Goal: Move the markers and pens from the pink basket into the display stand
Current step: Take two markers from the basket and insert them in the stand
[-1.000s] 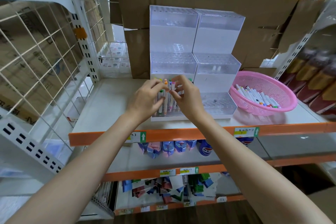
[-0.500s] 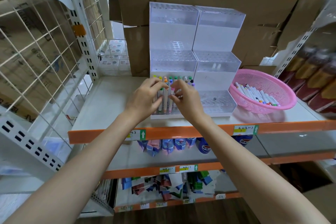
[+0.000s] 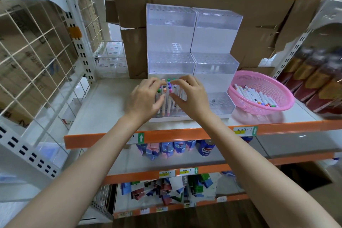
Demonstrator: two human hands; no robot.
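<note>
Head view, the only one: both hands were at the bottom left tier of the clear display stand, which sat on the shelf behind the orange shelf edge. A cluster of markers stood upright in that tier's holes, coloured caps up, between the two hands. On the left hand the fingers curled over the caps and the thumb pressed a barrel, so it read as a pinch on a standing marker. On the right hand the fingers were curled too, thumb by a pink cap. A few slanted white barrels showed under them, so it looked to be holding a small bunch not yet seated; count couldn't be told. Upper tiers were nearly bare, apart from two small white pieces in the right middle tier. The pink basket sat just right of the stand; couldn't tell if they touched. A fair pile of loose markers lay in it, so my read was under half done. Handling guess: light, stiff plastic barrels, smooth, a bit slippery, prone to roll, not fragile; caps might pop if pulled. I'd have taken each mid-barrel between thumb and two fingers, steered the lower end into a hole and pushed straight down. A tilted one would likely jam or knock its neighbours.
</note>
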